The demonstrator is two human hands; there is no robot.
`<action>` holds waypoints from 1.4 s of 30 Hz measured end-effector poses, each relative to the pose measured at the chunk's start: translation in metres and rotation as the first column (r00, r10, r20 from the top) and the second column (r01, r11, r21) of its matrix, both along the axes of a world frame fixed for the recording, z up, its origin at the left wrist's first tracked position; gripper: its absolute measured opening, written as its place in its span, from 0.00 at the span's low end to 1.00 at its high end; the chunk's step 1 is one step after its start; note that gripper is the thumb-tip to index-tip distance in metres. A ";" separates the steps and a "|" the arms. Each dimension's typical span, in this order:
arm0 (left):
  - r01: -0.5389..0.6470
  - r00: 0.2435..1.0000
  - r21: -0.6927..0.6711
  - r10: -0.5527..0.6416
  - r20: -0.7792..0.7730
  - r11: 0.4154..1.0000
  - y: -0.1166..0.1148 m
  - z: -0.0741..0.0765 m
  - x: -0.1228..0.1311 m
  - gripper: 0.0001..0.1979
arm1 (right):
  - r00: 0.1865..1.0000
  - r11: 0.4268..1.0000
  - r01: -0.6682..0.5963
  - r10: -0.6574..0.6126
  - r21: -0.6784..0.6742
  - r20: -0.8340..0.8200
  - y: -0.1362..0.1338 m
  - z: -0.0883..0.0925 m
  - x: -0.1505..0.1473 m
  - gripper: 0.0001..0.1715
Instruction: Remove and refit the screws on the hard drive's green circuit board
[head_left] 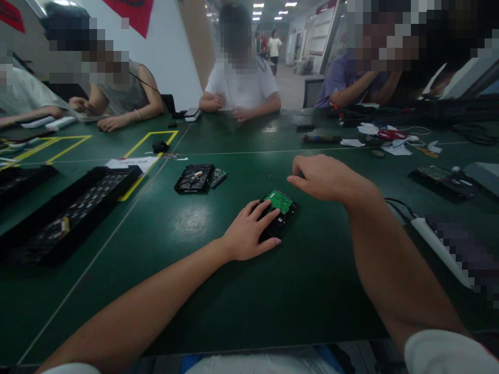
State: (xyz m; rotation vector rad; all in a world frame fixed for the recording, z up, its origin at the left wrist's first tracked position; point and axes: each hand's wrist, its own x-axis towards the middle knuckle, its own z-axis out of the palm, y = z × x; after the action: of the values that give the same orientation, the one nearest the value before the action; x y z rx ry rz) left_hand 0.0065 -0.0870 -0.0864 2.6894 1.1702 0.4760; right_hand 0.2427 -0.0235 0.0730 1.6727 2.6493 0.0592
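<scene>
A black hard drive (281, 214) lies on the green table, its green circuit board (280, 200) facing up. My left hand (251, 229) rests flat on the drive's near end, fingers spread over it, holding it down. My right hand (323, 177) hovers just above and right of the board, fingers pinched round a thin dark tool whose tip points down toward the board. The tool itself is mostly hidden by the fingers.
A second hard drive (194, 178) with a loose board lies further left. Long black trays (68, 213) stand on the left. A white power strip (436, 244) and more drives (442, 179) are at right. Other people sit around the far edge of the table (187, 291).
</scene>
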 end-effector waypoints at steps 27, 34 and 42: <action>0.002 1.000 -0.010 -0.002 0.007 1.000 0.000 0.002 0.000 0.43 | 0.999 0.999 -0.034 0.034 -0.004 -0.030 0.004 -0.003 0.002 0.15; 0.004 1.000 -0.002 -0.004 0.004 1.000 0.000 0.001 0.000 0.43 | 0.999 0.999 -0.035 0.035 -0.006 -0.004 0.004 -0.001 0.002 0.12; 0.005 1.000 -0.015 -0.004 0.026 1.000 0.000 0.000 0.000 0.43 | 0.985 0.987 -0.164 0.164 -0.001 -0.047 0.003 -0.003 0.004 0.14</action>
State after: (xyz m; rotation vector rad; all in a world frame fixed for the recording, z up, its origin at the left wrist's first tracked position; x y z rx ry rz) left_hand 0.0063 -0.0865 -0.0861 2.6649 1.1563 0.4976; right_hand 0.2463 -0.0203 0.0696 1.4692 2.8135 0.0146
